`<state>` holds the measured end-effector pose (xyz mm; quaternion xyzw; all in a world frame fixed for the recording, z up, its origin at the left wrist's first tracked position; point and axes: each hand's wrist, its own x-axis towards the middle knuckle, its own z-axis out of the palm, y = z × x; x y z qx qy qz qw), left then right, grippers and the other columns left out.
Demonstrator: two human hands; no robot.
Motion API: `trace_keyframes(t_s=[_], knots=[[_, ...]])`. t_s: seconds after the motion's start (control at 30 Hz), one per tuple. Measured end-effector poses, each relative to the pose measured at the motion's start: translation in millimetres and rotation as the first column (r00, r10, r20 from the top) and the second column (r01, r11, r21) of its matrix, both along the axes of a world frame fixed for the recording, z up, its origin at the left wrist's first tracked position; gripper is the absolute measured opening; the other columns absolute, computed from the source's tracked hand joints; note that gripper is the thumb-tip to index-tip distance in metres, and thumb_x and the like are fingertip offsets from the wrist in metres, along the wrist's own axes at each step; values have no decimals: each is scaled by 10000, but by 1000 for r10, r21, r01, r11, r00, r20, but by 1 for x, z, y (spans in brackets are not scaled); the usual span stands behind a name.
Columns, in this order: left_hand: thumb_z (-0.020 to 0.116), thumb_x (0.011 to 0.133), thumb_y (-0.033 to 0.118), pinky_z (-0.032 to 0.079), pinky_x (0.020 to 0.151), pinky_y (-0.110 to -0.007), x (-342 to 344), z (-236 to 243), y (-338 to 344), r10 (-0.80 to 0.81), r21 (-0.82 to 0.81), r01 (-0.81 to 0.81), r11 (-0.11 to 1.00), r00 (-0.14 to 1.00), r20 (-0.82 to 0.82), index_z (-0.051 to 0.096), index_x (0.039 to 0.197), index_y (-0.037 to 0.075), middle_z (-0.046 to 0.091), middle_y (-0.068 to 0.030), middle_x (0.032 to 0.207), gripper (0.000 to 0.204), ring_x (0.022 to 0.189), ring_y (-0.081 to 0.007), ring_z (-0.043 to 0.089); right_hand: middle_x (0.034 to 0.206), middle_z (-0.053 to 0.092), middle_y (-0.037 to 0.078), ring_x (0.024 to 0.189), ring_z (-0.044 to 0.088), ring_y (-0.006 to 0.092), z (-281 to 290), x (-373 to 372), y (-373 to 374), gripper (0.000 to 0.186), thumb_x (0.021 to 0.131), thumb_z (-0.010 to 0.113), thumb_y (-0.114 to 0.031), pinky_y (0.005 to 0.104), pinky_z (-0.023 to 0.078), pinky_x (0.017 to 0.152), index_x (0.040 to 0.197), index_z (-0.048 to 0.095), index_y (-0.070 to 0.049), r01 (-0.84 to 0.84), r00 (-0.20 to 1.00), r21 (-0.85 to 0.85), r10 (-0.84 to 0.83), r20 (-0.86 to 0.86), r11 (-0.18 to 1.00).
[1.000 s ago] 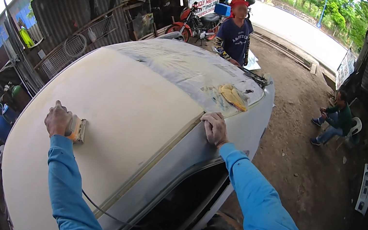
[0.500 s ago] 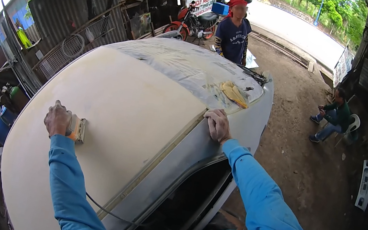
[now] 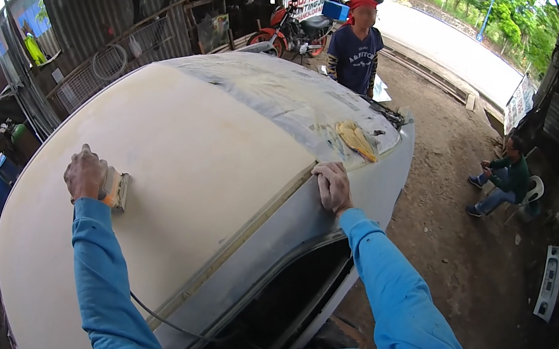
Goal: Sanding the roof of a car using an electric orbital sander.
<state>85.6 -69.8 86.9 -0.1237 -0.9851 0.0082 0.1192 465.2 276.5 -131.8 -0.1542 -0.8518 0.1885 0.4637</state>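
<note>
A worker in blue sleeves rests a sander [image 3: 113, 192] on the pale roof [image 3: 218, 141] of a car, left of center in the frame. The fingers of the left hand [image 3: 85, 174] are wrapped around the tool; the right hand [image 3: 332, 186] grasps no tool, its fingers bent over the roof's edge near the middle of the frame. The work looks partly done: the cream surface appears smooth and dull, with faint yellowish patches toward the upper left, but no line marks where sanding stops, so how much is left cannot be told. The sander's metal clamp end points to the right of the frame; its long axis seems to run left to right, though the hand hides the far end. A dark cord [image 3: 174, 324] emerges beneath the left forearm at lower center. Beyond the roof, upper center, a yellowish cloth [image 3: 355, 141] lies on film-covered glass [image 3: 256, 92].
</note>
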Motion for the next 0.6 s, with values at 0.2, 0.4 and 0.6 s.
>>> trace_keyframes(t_s=[0.2, 0.4, 0.6], knots=[[654, 897, 285, 546, 986, -440, 0, -1, -1, 1, 9, -1, 1000, 1000, -14, 624, 1230, 105, 684, -164, 1222, 380, 1132, -341, 682, 983, 697, 133, 1020, 613, 342, 1, 0, -1, 122, 917, 577, -43, 422, 470, 958, 919, 699, -42, 1, 1000, -5, -1, 8, 1000], [686, 891, 302, 546, 982, -430, -2, -2, 0, 32, 8, -32, 999, 999, -9, 640, 1209, 127, 719, -109, 1204, 366, 1148, -309, 683, 986, 697, 130, 1023, 611, 343, -1, 0, 1, 117, 910, 580, -40, 419, 467, 961, 922, 697, -42, -8, 1000, -12, 8, 1, 1000], [693, 887, 306, 545, 981, -431, -3, -2, 2, 52, 5, -52, 999, 999, -8, 638, 1218, 129, 719, -110, 1201, 380, 1148, -309, 682, 989, 696, 129, 1023, 608, 341, 0, 0, 1, 118, 904, 579, -36, 420, 467, 959, 921, 696, -43, -12, 1000, -6, 12, -1, 1000]])
